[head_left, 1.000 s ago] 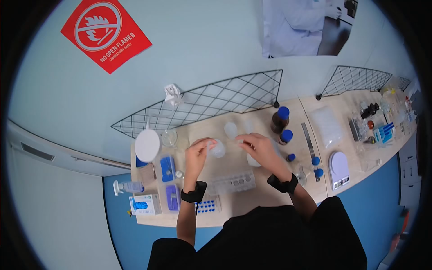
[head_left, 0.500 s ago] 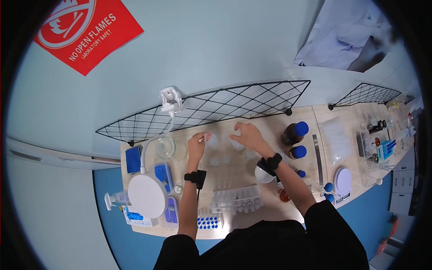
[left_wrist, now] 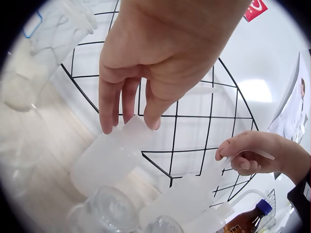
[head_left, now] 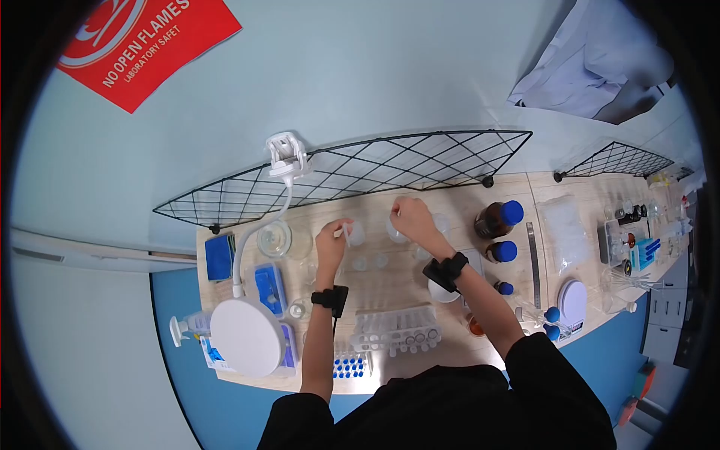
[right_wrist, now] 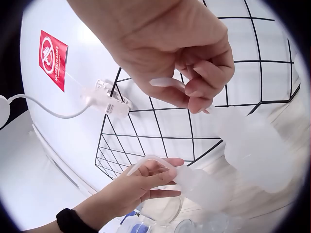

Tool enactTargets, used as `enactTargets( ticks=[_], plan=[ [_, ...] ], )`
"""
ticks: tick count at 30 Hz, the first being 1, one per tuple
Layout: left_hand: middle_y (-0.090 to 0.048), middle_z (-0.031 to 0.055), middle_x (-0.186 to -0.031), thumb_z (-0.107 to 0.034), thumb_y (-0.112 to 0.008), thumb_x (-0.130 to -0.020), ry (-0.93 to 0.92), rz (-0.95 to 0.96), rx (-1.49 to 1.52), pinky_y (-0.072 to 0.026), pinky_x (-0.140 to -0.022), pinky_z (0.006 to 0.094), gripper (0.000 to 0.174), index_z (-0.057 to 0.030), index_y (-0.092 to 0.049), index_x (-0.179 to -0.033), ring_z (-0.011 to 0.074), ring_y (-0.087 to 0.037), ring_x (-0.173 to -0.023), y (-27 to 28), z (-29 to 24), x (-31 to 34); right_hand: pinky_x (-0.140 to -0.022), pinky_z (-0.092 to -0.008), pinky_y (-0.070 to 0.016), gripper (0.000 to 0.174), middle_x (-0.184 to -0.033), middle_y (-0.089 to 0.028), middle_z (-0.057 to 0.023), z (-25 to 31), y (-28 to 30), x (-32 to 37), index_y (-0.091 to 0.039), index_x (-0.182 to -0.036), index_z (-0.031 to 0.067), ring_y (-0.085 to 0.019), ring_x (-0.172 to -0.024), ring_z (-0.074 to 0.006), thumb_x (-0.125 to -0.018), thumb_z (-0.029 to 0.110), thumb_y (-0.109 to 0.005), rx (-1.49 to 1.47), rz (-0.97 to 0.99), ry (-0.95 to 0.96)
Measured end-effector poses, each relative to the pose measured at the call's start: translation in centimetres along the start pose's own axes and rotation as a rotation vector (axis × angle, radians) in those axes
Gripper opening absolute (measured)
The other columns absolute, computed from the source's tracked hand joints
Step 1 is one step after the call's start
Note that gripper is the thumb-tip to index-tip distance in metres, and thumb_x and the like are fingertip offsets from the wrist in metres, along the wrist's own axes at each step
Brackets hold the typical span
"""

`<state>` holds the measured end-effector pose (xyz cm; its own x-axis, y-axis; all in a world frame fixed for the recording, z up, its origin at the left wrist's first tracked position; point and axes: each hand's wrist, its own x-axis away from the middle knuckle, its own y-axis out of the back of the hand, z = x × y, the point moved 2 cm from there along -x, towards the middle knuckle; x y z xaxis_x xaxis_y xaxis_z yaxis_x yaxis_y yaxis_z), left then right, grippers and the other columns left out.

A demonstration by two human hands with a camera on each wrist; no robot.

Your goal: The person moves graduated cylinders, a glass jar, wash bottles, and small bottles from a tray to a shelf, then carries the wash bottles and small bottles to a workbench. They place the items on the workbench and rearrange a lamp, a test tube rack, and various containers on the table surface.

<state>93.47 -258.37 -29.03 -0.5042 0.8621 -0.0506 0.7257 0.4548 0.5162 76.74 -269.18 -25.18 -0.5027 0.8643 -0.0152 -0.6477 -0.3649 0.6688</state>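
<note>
Two translucent white wash bottles with bent spouts stand on the table near the wire grid. My left hand [head_left: 330, 244] grips the left wash bottle [head_left: 355, 233] at its cap, fingers and thumb on either side in the left wrist view. Its curved spout [right_wrist: 151, 159] arches back over that hand in the right wrist view. My right hand [head_left: 415, 222] has its fingers curled round the cap of the right wash bottle [right_wrist: 260, 150], with the spout [right_wrist: 167, 83] sticking out past the thumb. The right hand hides most of that cap.
A black wire grid [head_left: 360, 166] stands behind the bottles. Brown bottles [head_left: 496, 219] with blue caps are at right. A clear tube rack [head_left: 396, 330] lies nearer the body. The lamp [head_left: 247, 337] and a glass dish [head_left: 274, 238] are at left; another white bottle [head_left: 441, 223] stands at right.
My right hand's fingers, spread at the right wash bottle before, have closed in round its top. The left hand stays at its bottle. The head view has shifted, bringing the lamp lower.
</note>
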Motion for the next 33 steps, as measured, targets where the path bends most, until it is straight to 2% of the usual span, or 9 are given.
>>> enactTargets(
  ticks=[3, 5, 17, 20, 22, 24, 27, 29, 33],
  plan=[
    [-0.063, 0.0101, -0.086, -0.007, -0.060, -0.073, -0.003, 0.003, 0.002, -0.0454, -0.070, 0.0269, 0.016, -0.0082, -0.064, -0.088, 0.0201, -0.061, -0.082, 0.2, 0.3, 0.0, -0.062, -0.0427, -0.0462, 0.010, -0.066, -0.057, -0.0230, 0.1, -0.3, -0.2, -0.057, -0.064, -0.0010, -0.057, -0.066, -0.0374, -0.065, 0.008, -0.053, -0.016, -0.023, 0.025],
    [-0.063, 0.0091, -0.087, -0.009, -0.062, -0.074, -0.005, 0.019, -0.009, -0.0452, -0.070, 0.0264, 0.016, -0.0081, -0.064, -0.090, 0.0186, -0.061, -0.083, 0.3, 0.3, 0.0, -0.061, -0.0400, -0.0466, 0.010, -0.065, -0.058, -0.0185, 0.0, -0.4, -0.2, -0.058, -0.066, 0.0012, -0.057, -0.065, -0.0345, -0.064, 0.010, -0.055, 0.014, -0.027, -0.004],
    [-0.063, 0.0087, -0.088, -0.005, -0.062, -0.072, 0.018, 0.026, -0.011, -0.0462, -0.069, 0.0266, 0.023, -0.0078, -0.062, -0.095, 0.0178, -0.060, -0.083, 0.2, 0.4, 0.4, -0.055, -0.0350, -0.0481, 0.013, -0.051, -0.055, -0.0164, -0.2, -1.4, 0.0, -0.057, -0.065, -0.0018, -0.058, -0.049, -0.0284, -0.064, 0.010, -0.053, -0.040, -0.059, -0.025],
    [-0.062, 0.0117, -0.089, -0.005, -0.064, -0.068, -0.011, 0.007, 0.004, -0.0472, -0.067, 0.0286, 0.027, -0.0087, -0.061, -0.095, 0.0222, -0.060, -0.083, 0.4, 0.8, 0.5, -0.054, -0.0349, -0.0480, 0.013, -0.050, -0.055, -0.0170, 0.3, -1.2, 0.0, -0.057, -0.065, -0.0022, -0.057, -0.046, -0.0281, -0.065, 0.010, -0.052, -0.057, -0.038, -0.078],
    [-0.062, 0.0096, -0.090, -0.003, -0.063, -0.070, -0.004, 0.032, -0.079, -0.0467, -0.069, 0.0263, 0.032, -0.0076, -0.058, -0.101, 0.0179, -0.060, -0.085, 0.7, 0.5, 0.5, -0.055, -0.0357, -0.0480, 0.014, -0.053, -0.055, -0.0177, 0.4, -1.2, 0.1, -0.057, -0.065, -0.0023, -0.058, -0.049, -0.0290, -0.065, 0.010, -0.052, -0.060, -0.037, -0.098],
    [-0.061, 0.0099, -0.093, -0.003, -0.062, -0.070, 0.001, 0.027, -0.075, -0.0472, -0.069, 0.0265, 0.033, -0.0079, -0.058, -0.103, 0.0186, -0.059, -0.087, 1.3, 0.0, 0.9, -0.056, -0.0364, -0.0480, 0.014, -0.055, -0.056, -0.0184, 0.5, -1.4, 0.0, -0.057, -0.064, -0.0024, -0.058, -0.052, -0.0299, -0.065, 0.011, -0.052, -0.062, -0.040, -0.115],
    [-0.058, 0.0106, -0.101, -0.002, -0.060, -0.071, 0.013, -0.002, -0.078, -0.0481, -0.069, 0.0275, 0.035, -0.0080, -0.056, -0.106, 0.0201, -0.057, -0.091, 2.9, -1.6, 2.7, -0.059, -0.0385, -0.0473, 0.019, -0.060, -0.057, -0.0188, 0.9, -1.1, 0.5, -0.057, -0.070, -0.0022, -0.059, -0.061, -0.0317, -0.068, 0.017, -0.056, 0.166, -0.085, -0.051],
    [-0.057, 0.0110, -0.104, -0.002, -0.059, -0.072, 0.022, -0.025, -0.087, -0.0485, -0.070, 0.0283, 0.036, -0.0079, -0.055, -0.107, 0.0208, -0.056, -0.094, 4.2, -3.4, 4.8, -0.055, -0.0435, -0.0446, 0.023, -0.064, -0.056, -0.0206, 2.1, 0.4, 1.6, -0.054, -0.078, -0.0015, -0.056, -0.063, -0.0369, -0.073, 0.021, -0.056, 0.177, -0.043, 0.009],
    [-0.054, 0.0126, -0.109, -0.005, -0.056, -0.075, -0.025, -0.088, -0.086, -0.0478, -0.073, 0.0322, 0.034, -0.0062, -0.053, -0.109, 0.0246, -0.053, -0.098, 6.1, -5.8, 10.4, -0.052, -0.0421, -0.0432, 0.027, -0.062, -0.056, -0.0177, 5.2, 6.3, 4.7, -0.053, -0.086, 0.0001, -0.056, -0.061, -0.0346, -0.077, 0.026, -0.054, 0.210, -0.084, 0.104]
  ],
)
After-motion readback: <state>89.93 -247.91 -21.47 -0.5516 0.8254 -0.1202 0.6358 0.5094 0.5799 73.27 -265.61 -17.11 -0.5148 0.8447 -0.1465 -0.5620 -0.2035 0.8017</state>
